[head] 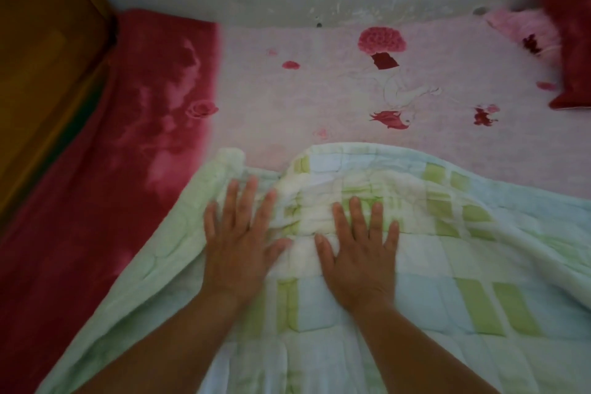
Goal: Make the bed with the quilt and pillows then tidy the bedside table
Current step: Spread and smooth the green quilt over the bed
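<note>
Quilt [399, 265]: green-blue check, bunched on near half of bed [319, 99], over pink floral sheet. Left hand [238, 249], right hand [358, 256]: flat on quilt, fingers spread, grip apart. Red pillow [572, 51]: far right corner by wall.

The bed [319, 99] has a pink sheet with red roses. On it lie a green-and-blue checked quilt [415, 265] – near side – and a dark red pillow [569, 51] at the far right corner.
</note>
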`<control>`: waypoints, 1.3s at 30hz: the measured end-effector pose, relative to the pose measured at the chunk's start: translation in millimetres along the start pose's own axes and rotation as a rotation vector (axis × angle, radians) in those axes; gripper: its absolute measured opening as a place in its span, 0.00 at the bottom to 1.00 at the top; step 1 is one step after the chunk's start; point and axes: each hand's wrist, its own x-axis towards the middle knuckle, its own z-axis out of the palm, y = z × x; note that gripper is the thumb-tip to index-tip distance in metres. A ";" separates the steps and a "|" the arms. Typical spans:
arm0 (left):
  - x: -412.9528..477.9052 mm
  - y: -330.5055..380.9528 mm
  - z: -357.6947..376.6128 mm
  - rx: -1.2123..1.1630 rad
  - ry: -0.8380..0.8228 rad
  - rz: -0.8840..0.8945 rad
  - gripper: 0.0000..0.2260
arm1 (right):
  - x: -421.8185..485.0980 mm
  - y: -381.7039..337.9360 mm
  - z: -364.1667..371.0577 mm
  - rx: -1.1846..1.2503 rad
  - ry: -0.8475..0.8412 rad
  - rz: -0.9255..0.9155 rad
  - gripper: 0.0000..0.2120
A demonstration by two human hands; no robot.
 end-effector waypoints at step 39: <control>76.6 20.7 16.4 0.011 -0.313 0.243 0.32 | 7.6 1.5 0.7 -0.041 -0.003 -0.018 0.34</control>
